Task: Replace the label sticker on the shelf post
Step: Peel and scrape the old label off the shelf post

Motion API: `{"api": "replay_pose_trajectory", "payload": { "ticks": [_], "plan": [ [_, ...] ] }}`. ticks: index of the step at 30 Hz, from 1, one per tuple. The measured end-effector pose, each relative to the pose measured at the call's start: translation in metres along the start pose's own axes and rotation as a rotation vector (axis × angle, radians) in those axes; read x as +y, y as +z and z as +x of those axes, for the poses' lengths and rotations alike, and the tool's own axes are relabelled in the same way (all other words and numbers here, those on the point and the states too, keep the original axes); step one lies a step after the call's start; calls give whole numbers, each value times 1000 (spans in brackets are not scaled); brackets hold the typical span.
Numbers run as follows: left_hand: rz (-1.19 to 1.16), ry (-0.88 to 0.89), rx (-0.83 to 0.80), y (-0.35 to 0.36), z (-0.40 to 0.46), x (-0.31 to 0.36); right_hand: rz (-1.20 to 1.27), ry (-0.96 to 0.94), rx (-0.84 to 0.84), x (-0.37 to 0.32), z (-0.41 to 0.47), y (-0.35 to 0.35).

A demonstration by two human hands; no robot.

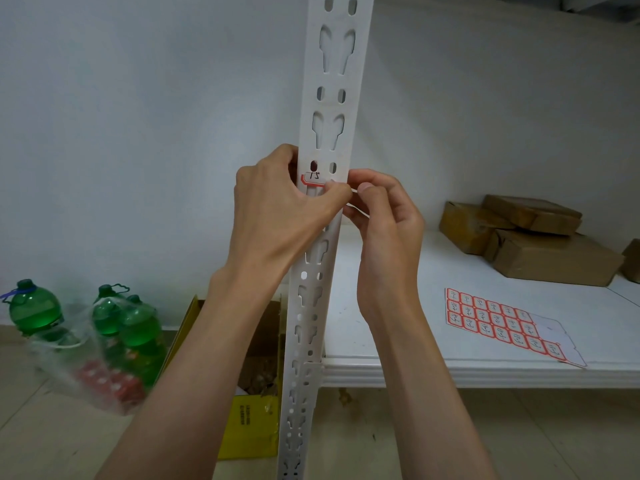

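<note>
The label sticker [312,179] sits on the shelf post [334,109], partly covered. The left hand [277,206] pinches its edge; the right hand [377,209] is closed beside it, contents unclear. Peeling should go slowly, flat against the post, to avoid tearing.

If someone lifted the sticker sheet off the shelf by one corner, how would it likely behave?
The sticker sheet looks thin and flat on the shelf, so probably floppy and very light. Its emptied end would likely bend more easily.
</note>
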State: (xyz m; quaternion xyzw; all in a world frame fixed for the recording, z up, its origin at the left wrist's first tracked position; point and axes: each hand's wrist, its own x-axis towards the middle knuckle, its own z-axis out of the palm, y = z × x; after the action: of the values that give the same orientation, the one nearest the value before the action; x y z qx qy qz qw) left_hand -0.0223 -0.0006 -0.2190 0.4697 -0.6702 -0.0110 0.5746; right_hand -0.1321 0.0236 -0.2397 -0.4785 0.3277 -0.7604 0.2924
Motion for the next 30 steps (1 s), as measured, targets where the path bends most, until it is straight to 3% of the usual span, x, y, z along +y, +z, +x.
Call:
{"api": "replay_pose_trajectory", "payload": {
  "ticks": [13,16,21,30],
  "plan": [
    [-190,44,-159,-15,1,-12,-3,-56,-2,-1,0,0],
    [-194,58,-156,-16,2,-12,96,82,-39,-2,2,2],
    [-191,112,-105,-21,1,-12,220,294,-200,-5,8,-2],
    [66,455,132,-26,6,-12,150,293,-212,-3,8,-3]
  ]
}}
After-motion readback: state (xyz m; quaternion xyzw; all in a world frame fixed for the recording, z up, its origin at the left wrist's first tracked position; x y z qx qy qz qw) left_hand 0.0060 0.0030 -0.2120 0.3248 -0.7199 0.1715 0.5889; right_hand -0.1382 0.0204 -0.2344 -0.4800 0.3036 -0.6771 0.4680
